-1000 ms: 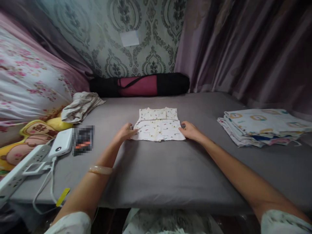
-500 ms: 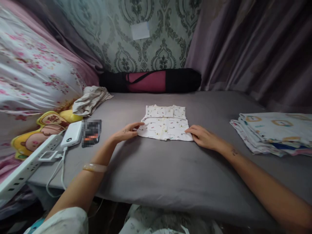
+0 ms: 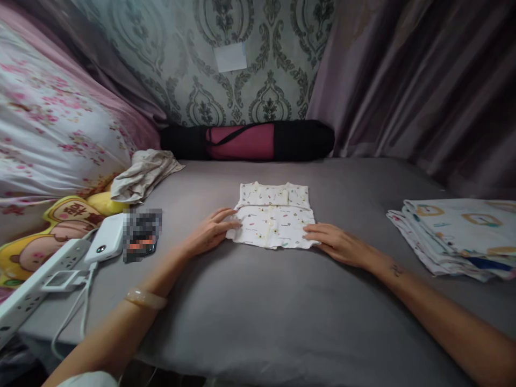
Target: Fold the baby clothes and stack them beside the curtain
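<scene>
A small white baby garment (image 3: 271, 226) with a scattered print lies on the grey sheet in front of me. Its far part is folded into a band (image 3: 272, 194) across the top, and its outline is nearly rectangular. My left hand (image 3: 212, 231) rests at the near left edge, fingers stretched out with their tips on the cloth. On the opposite side my right hand (image 3: 341, 243) lies flat, its extended fingers touching the near right corner. Neither hand grips the fabric.
Folded printed cloths (image 3: 455, 231) are stacked at the right. A black-and-maroon bag (image 3: 245, 142) lies along the wall. On the left are a crumpled cloth (image 3: 145, 172), a white power bank (image 3: 105, 236), a blurred-out device (image 3: 141, 235), a power strip (image 3: 44, 285) and yellow plush (image 3: 36, 247).
My fingers have loosened from the garment's near corners and now lie flatter along its side edges. The garment has stayed folded; the view has shifted slightly.
</scene>
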Available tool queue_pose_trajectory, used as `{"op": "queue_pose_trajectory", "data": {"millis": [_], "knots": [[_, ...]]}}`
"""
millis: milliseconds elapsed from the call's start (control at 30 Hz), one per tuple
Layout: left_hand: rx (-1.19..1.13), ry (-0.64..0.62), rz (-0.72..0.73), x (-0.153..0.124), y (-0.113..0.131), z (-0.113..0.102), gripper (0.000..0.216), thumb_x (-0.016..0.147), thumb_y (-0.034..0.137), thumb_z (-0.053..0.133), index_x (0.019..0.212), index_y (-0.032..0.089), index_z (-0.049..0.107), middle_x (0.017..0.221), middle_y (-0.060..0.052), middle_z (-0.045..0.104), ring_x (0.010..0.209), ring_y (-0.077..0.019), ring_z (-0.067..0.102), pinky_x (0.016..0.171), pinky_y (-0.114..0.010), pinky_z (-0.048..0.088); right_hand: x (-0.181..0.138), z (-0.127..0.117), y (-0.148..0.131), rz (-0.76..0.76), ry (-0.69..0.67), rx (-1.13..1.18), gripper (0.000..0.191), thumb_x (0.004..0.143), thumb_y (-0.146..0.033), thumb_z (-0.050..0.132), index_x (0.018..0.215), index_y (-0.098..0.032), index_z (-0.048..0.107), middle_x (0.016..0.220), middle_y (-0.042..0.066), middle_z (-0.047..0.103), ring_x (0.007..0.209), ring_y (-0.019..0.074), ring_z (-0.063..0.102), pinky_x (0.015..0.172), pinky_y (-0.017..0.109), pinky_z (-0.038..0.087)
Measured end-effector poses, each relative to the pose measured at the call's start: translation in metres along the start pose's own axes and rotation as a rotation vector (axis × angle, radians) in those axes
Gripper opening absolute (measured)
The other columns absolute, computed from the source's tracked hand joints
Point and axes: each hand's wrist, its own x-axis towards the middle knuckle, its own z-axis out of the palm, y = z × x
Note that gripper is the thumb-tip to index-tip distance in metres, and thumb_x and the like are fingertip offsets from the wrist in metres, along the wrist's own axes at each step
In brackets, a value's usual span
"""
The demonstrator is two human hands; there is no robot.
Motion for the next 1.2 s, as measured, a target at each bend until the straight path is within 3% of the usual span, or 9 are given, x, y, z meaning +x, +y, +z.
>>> {"op": "queue_pose_trajectory", "data": {"millis": [133, 267, 400, 567, 700, 800, 1000, 1200], "knots": [[-0.274, 0.054, -0.021, 0.013, 0.002, 0.002, 0.030, 0.090, 0.032, 0.048, 0.111, 0.024, 0.069, 0.128, -0.009, 0.062, 0.130, -0.0242, 0.048, 0.111, -0.043, 0.035, 0.012, -0.001, -0.001, 0.137, 0.153, 0.142, 0.030, 0.094, -0.033, 0.046, 0.113, -0.028, 0.068, 0.118, 0.005, 0.069, 0.112, 0.0200, 0.063, 0.103, 0.041, 0.046], [-0.474, 0.227, -0.208, 0.032, 0.004, 0.003, 0.036, 0.089, 0.046, 0.051, 0.106, 0.020, 0.069, 0.111, -0.009, 0.070, 0.107, -0.0233, 0.062, 0.099, -0.036, 0.045, 0.032, -0.002, 0.000, 0.353, 0.345, 0.254, 0.030, 0.092, -0.039, 0.046, 0.106, -0.025, 0.069, 0.110, 0.005, 0.071, 0.103, 0.0207, 0.066, 0.094, 0.037, 0.050], [-0.520, 0.468, -0.327, 0.057, 0.003, 0.009, 0.043, 0.087, 0.056, 0.048, 0.099, 0.018, 0.067, 0.094, -0.006, 0.069, 0.090, -0.0192, 0.061, 0.085, -0.030, 0.047, 0.053, 0.001, 0.014, 0.453, 0.508, 0.273, 0.035, 0.090, -0.044, 0.047, 0.106, -0.021, 0.068, 0.101, 0.007, 0.072, 0.093, 0.0218, 0.067, 0.084, 0.035, 0.052], [-0.483, 0.669, -0.378, 0.088, 0.003, 0.021, 0.037, 0.092, 0.049, 0.041, 0.096, 0.019, 0.062, 0.083, -0.002, 0.061, 0.078, -0.0151, 0.055, 0.074, -0.024, 0.045, 0.078, 0.005, 0.032, 0.511, 0.644, 0.218, 0.041, 0.092, -0.045, 0.041, 0.113, -0.019, 0.063, 0.102, 0.010, 0.071, 0.093, 0.0226, 0.066, 0.082, 0.035, 0.051], [-0.421, 0.773, -0.391, 0.112, -0.002, 0.030, 0.030, 0.095, 0.038, 0.037, 0.101, 0.019, 0.059, 0.089, -0.003, 0.062, 0.083, -0.0150, 0.056, 0.079, -0.024, 0.045, 0.098, 0.006, 0.042, 0.586, 0.685, 0.079, 0.041, 0.095, -0.040, 0.035, 0.117, -0.017, 0.060, 0.106, 0.013, 0.070, 0.097, 0.0239, 0.064, 0.085, 0.034, 0.048], [-0.341, 0.758, -0.452, 0.128, -0.016, 0.039, 0.029, 0.095, 0.030, 0.036, 0.107, 0.019, 0.058, 0.092, -0.004, 0.064, 0.087, -0.0164, 0.058, 0.082, -0.026, 0.045, 0.111, 0.007, 0.054, 0.637, 0.629, -0.049, 0.041, 0.097, -0.035, 0.031, 0.122, -0.016, 0.057, 0.115, 0.014, 0.067, 0.104, 0.0246, 0.062, 0.088, 0.034, 0.046], [-0.117, 0.489, -0.738, 0.147, -0.042, 0.052, 0.030, 0.095, 0.034, 0.036, 0.106, 0.017, 0.059, 0.099, -0.014, 0.068, 0.095, -0.0249, 0.063, 0.082, -0.035, 0.046, 0.119, 0.008, 0.073, 0.888, 0.278, -0.259, 0.042, 0.099, -0.039, 0.031, 0.117, -0.017, 0.061, 0.111, 0.017, 0.068, 0.099, 0.0287, 0.065, 0.080, 0.036, 0.046], [-0.020, 0.398, -0.783, 0.148, -0.037, 0.049, 0.030, 0.094, 0.039, 0.041, 0.105, 0.018, 0.059, 0.106, -0.017, 0.068, 0.102, -0.0263, 0.064, 0.082, -0.034, 0.045, 0.125, 0.005, 0.067, 0.999, 0.267, -0.213, 0.046, 0.099, -0.036, 0.028, 0.117, -0.011, 0.062, 0.110, 0.022, 0.068, 0.102, 0.0312, 0.065, 0.082, 0.038, 0.046]]}}
